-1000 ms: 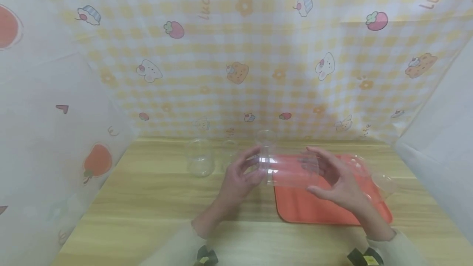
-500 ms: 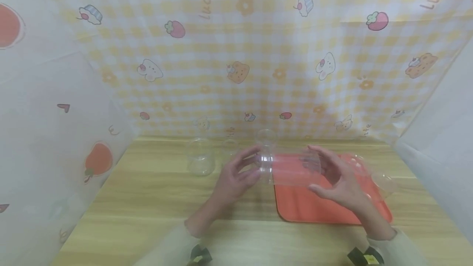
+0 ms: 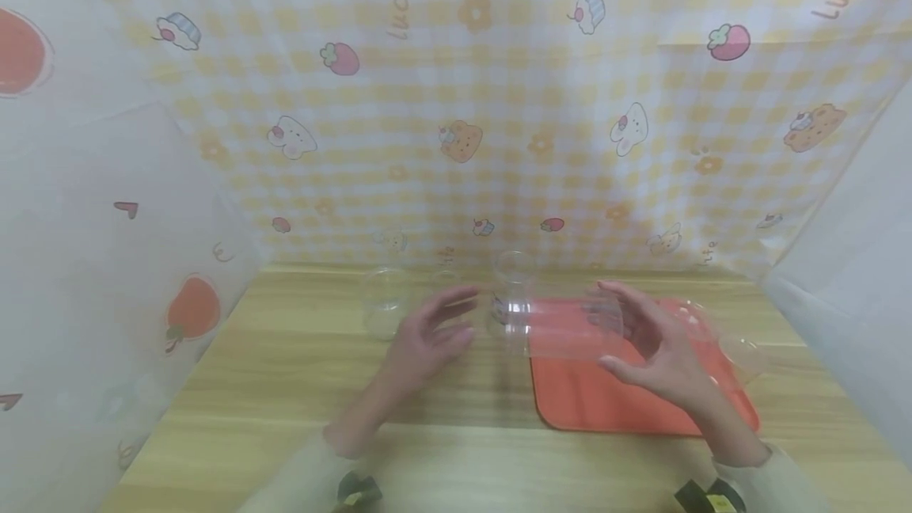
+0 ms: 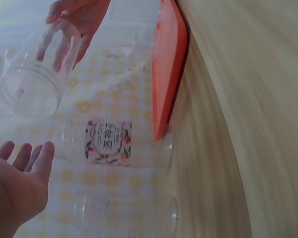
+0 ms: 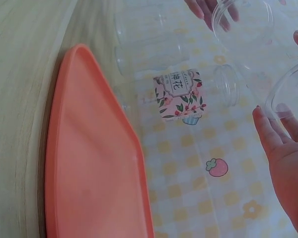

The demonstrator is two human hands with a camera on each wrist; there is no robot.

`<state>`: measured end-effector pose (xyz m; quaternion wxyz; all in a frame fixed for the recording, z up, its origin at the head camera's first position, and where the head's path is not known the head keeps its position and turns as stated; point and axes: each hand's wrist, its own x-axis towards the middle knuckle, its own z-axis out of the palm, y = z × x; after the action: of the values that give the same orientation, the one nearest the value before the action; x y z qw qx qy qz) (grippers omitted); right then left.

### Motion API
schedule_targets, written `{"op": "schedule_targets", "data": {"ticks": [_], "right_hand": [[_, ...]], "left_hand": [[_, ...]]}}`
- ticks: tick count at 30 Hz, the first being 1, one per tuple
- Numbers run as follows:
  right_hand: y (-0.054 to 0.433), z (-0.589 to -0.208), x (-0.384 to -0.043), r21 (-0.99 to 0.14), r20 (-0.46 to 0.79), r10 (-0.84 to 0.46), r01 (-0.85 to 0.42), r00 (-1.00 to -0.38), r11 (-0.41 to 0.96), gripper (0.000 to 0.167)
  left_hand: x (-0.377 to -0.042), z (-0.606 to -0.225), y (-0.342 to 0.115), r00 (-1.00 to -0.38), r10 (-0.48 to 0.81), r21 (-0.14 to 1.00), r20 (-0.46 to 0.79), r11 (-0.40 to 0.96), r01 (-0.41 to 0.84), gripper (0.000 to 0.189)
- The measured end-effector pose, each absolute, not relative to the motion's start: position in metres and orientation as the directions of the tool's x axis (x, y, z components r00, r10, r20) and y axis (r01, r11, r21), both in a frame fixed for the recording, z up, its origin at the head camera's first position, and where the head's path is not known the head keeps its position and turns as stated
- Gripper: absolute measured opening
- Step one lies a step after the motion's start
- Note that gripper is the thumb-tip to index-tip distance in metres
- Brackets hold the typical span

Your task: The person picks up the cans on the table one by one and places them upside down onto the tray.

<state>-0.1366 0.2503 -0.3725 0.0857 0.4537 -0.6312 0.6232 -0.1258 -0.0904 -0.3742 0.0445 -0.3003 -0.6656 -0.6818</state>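
A clear plastic jar (image 3: 559, 331) lies sideways in the air, partly over the red tray (image 3: 606, 410). My right hand (image 3: 659, 351) grips its right end, fingers behind and thumb in front. The ringed neck of the jar points left, toward my left hand (image 3: 427, 347). That hand is apart from it, fingers spread and holding nothing. In the left wrist view, the held jar (image 4: 44, 74) hangs above and to the side of an upright jar with a pink floral label (image 4: 108, 144).
Behind my left hand stands a wide clear jar (image 3: 387, 303). The labelled jar's rim (image 3: 514, 260) shows farther back, partly behind the held one. Clear round pieces (image 3: 742, 355) lie at the tray's right side. A checked cloth wall (image 3: 456, 101) closes off the back.
My left hand has let go of the jar's neck and drawn away to the left. The right hand and the jar have shifted very slightly right.
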Motion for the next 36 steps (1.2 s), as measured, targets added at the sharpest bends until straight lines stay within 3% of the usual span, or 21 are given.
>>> {"op": "schedule_targets", "data": {"ticks": [14, 24, 36], "right_hand": [[0.261, -0.37, -0.137, -0.697, 0.684, -0.458, -0.694, -0.567, -0.182, 0.088], [0.264, -0.369, -0.139, -0.675, 0.705, -0.461, -0.708, -0.538, -0.206, 0.087], [0.272, -0.365, -0.135, -0.717, 0.66, -0.436, -0.686, -0.611, -0.123, 0.089]], "left_hand": [[-0.141, -0.373, -0.14, -0.829, 0.284, 0.861, 0.482, 0.024, 0.509, 0.047], [-0.159, -0.376, -0.169, -0.824, 0.23, 0.796, 0.518, 0.221, 0.563, 0.053], [-0.177, -0.379, -0.189, -0.876, 0.243, 0.718, 0.417, 0.502, 0.481, 0.067]]}}
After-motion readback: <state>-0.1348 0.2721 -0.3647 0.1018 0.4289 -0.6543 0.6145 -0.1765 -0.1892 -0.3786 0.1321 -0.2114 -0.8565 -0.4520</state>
